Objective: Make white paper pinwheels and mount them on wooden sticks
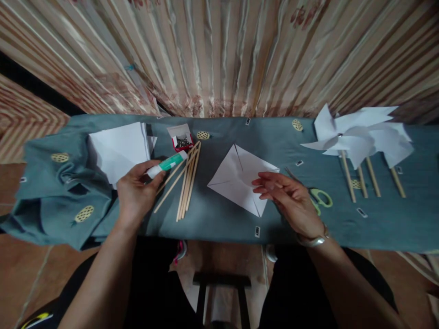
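Observation:
My left hand [139, 189] is closed round a white and green glue stick [168, 163], held above several wooden sticks [188, 187]. A white paper square [236, 180] lies turned like a diamond on the cloth, with slits running in from its corners. Over its right side hovers my right hand [291, 201], fingers stretched out and slightly apart, with nothing seen in them. Whether the fingertips touch the paper I cannot tell. Partly behind that hand are scissors [321, 201] with green handles.
A stack of white paper [118, 148] lies at the left, beside an open small red box [182, 139] of metal pins. Several white paper pinwheels [356, 135] on wooden sticks lie at the right. The green tablecloth [212, 226] is bunched at the left; a curtain [219, 55] hangs behind.

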{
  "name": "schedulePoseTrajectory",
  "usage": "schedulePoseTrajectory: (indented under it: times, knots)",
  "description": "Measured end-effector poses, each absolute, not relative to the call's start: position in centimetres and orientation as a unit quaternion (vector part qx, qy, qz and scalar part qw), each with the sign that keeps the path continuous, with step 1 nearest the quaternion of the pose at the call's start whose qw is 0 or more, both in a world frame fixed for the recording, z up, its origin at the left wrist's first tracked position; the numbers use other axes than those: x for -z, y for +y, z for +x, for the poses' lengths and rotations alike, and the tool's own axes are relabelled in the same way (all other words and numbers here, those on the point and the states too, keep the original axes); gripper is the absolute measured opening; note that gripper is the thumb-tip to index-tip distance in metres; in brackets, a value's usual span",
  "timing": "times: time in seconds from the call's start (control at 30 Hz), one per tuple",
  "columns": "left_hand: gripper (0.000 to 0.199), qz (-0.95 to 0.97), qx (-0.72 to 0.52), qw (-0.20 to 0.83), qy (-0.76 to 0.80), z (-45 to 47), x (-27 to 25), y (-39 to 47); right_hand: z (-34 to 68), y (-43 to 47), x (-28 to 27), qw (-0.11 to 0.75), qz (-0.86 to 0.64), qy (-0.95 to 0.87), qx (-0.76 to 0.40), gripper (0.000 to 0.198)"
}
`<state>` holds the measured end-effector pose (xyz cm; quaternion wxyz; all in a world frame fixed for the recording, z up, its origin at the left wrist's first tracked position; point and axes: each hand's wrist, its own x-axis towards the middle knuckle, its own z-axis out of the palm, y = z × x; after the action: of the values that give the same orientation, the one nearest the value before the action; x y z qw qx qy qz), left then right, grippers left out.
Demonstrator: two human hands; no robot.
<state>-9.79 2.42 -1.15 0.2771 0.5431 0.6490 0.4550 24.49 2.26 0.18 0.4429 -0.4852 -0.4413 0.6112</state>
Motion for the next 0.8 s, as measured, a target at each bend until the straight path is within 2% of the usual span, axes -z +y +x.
schedulePoseTrajectory:
  times: [0.1, 0.2, 0.3, 0.5, 0.63, 0.73, 0.8]
  knots:
    - [0.029, 0.558, -0.392, 0.173, 0.711, -10.4, 1.4, 1.8, 25.7, 2.1, 0.4, 0.441, -0.538, -0.521, -0.494, 0.021]
    - [0.026, 0.596, -0.339, 0.111, 0.720, -10.4, 1.3, 1.8, 26.7, 1.7, 0.9, 0.388, -0.579, -0.634, -0.336, 0.016]
    - [0.024, 0.621, -0.319, 0.052, 0.714, -10.4, 1.6, 2.1, 27.2, 1.3, 1.2, 0.330, -0.554, -0.725, -0.240, 0.017]
    - [0.022, 0.694, -0.307, 0.022, 0.651, -10.0, 0.6, 2.1, 27.3, 0.9, 1.3, 0.283, -0.507, -0.796, -0.168, 0.024]
    - [0.033, 0.710, -0.301, -0.025, 0.636, -7.5, -1.2, 1.6, 27.4, 0.8, 1.3, 0.274, -0.504, -0.805, -0.150, 0.028]
    - [0.031, 0.795, -0.304, -0.032, 0.524, -3.4, -1.1, 0.9, 27.6, 0.7, 1.5, 0.256, -0.494, -0.817, -0.148, 0.035]
    - [0.025, 0.861, -0.295, 0.011, 0.414, -0.3, -0.2, 0.5, 27.8, 0.7, 1.6, 0.239, -0.487, -0.826, -0.154, 0.041]
